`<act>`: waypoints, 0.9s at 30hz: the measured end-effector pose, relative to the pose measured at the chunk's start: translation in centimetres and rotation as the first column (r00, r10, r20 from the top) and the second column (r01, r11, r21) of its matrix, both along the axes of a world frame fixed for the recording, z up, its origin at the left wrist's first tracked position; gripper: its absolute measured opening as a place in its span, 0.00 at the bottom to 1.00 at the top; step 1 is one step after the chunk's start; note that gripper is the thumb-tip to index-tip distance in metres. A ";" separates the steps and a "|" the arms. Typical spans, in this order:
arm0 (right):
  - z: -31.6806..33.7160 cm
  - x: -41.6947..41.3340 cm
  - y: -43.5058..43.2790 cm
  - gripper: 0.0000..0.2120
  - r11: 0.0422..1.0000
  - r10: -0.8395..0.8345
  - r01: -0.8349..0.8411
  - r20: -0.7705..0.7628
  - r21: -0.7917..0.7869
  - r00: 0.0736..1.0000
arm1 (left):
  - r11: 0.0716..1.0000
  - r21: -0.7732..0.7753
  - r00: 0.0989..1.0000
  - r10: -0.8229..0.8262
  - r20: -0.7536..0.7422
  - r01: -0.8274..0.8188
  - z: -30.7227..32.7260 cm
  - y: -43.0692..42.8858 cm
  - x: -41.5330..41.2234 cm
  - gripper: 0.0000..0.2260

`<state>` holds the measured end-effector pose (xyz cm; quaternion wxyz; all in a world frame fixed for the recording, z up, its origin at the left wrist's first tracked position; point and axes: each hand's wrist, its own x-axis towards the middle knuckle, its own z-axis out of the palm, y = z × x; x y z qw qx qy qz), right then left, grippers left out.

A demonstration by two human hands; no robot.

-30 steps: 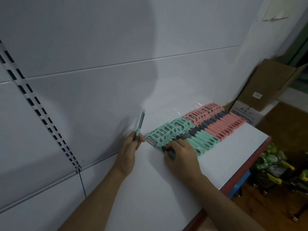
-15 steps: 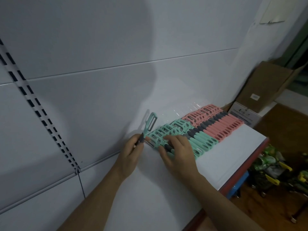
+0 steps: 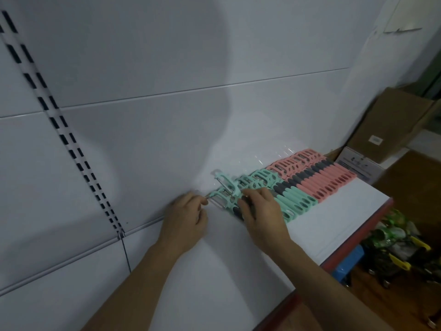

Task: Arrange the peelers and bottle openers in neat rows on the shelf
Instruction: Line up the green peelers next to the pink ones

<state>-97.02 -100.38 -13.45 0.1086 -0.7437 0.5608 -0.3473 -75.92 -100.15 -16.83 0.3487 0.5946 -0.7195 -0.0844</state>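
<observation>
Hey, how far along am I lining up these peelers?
Done: the pink peelers and most green peelers lie in one tight row. In hand: the end peeler, its head pinched by the left hand, the right hand curled on its handle; its head sits tilted, not flush. Left: seat it, then extend the row along the bare shelf.

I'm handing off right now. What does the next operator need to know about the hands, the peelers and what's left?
Left hand: pinches a green peeler, tilted at the row's left end.
Right hand: rests on the green row; grip unclear.
Done: pink row and green row lie side by side on the shelf.
Left: lay the tilted peeler flat, in line.
</observation>
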 end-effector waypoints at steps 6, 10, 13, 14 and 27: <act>-1.2 0.6 1.5 0.18 0.994 -0.014 0.001 -0.118 -0.111 0.993 | 0.992 0.026 0.980 0.117 0.164 -0.123 -0.6 0.5 -1.3 0.08; -1.5 0.5 1.5 0.09 0.982 -0.018 -0.019 -0.191 -0.190 0.981 | 0.983 0.012 0.961 0.175 0.212 -0.182 -0.7 0.7 -1.4 0.09; -2.1 0.3 1.3 0.06 0.987 0.026 -0.053 -0.177 -0.150 0.984 | 0.982 0.021 0.956 0.176 0.234 -0.186 -0.5 0.7 -1.6 0.09; -2.4 0.3 1.2 0.06 0.989 0.037 -0.059 -0.163 -0.138 0.986 | 0.982 0.025 0.954 0.175 0.242 -0.186 -0.4 0.7 -1.6 0.09; -3.5 0.8 0.9 0.05 0.994 0.043 -0.053 -0.105 -0.100 0.994 | 0.966 0.041 0.936 0.238 0.260 -0.257 -0.4 1.2 -1.9 0.08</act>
